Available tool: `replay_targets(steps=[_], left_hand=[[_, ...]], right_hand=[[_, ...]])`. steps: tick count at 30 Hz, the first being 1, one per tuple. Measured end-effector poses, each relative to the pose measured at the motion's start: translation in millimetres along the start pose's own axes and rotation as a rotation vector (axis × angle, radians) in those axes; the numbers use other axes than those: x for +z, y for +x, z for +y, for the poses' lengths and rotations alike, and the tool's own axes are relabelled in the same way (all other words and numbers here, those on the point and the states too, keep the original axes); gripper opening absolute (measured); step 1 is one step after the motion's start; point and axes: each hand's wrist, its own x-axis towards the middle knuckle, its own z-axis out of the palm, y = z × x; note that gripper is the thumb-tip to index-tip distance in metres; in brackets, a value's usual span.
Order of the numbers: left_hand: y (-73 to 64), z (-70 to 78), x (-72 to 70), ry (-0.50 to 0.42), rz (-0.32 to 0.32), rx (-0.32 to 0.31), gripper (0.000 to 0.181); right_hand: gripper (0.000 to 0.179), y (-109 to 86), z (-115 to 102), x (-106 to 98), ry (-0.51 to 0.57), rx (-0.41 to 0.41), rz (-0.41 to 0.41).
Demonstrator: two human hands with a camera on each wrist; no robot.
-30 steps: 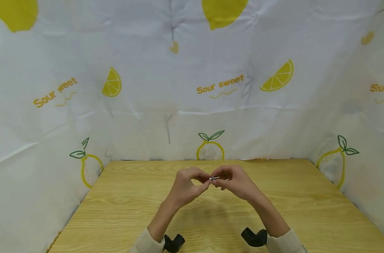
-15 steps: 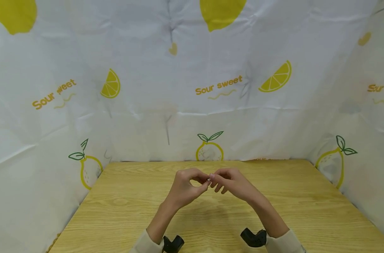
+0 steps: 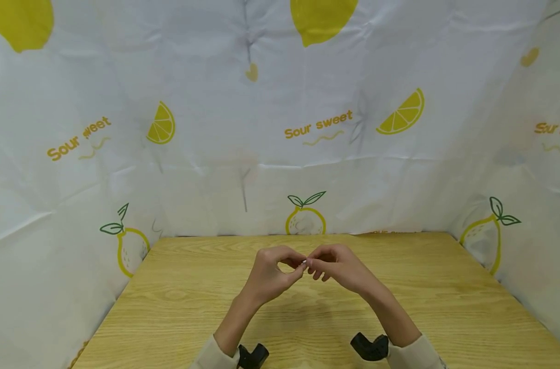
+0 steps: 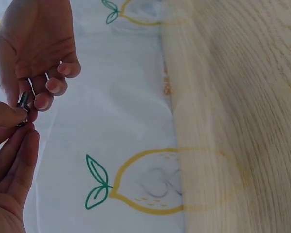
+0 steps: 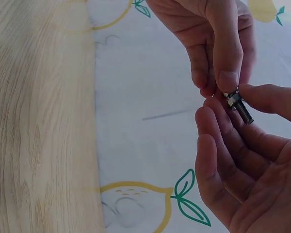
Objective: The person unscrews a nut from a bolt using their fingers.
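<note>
A small metal bolt (image 5: 243,112) with a hex nut (image 5: 234,100) on it is held between both hands, above the table. My left hand (image 3: 270,271) pinches the bolt's head end between thumb and fingers, which mostly cover it. From the other side my right hand (image 3: 343,269) has its thumb and index finger at the nut, pinching it. The bolt's threaded end sticks out towards the right palm in the right wrist view. The right hand's other fingers are loosely bent below. In the left wrist view, part of the bolt (image 4: 24,99) shows between the fingertips.
Under the hands lies a wood-grain table (image 3: 192,297). A white sheet (image 3: 215,128) with lemon prints stands along its back and sides. Black wrist devices (image 3: 370,347) sit at both cream cuffs.
The right thumb and fingers have shifted about the nut, the thumb moving forward, then slightly back. The bolt's shank, visible earlier in the head view, is now covered. The left hand keeps its pinch.
</note>
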Motion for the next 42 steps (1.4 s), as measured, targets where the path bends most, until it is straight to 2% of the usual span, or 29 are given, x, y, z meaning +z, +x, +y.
replay_targets(steps=[9,19,24,30,42], left_hand=[[0.6,1.7,-0.6,0.035,-0.013,-0.010,0.010],[0.6,2.0,0.7,-0.008,-0.004,0.005,0.011],[0.7,2.3,0.8,0.005,0.010,0.020,0.011],[0.6,4.1,-0.1,0.022,0.007,-0.005,0.009],[2.3,3.2,-1.0,0.012,0.017,-0.001,0.008]], right_hand=[[0.026,-0.9,-1.8,0.9,-0.032,0.005,0.046],[0.023,-1.8,-0.8,2.2,-0.082,-0.036,0.119],[0.029,-1.3,0.7,0.7,-0.053,-0.011,0.076],[0.037,0.0,2.3,0.8,-0.026,0.007,-0.002],[0.025,-1.0,-1.6,0.8,0.005,-0.023,0.066]])
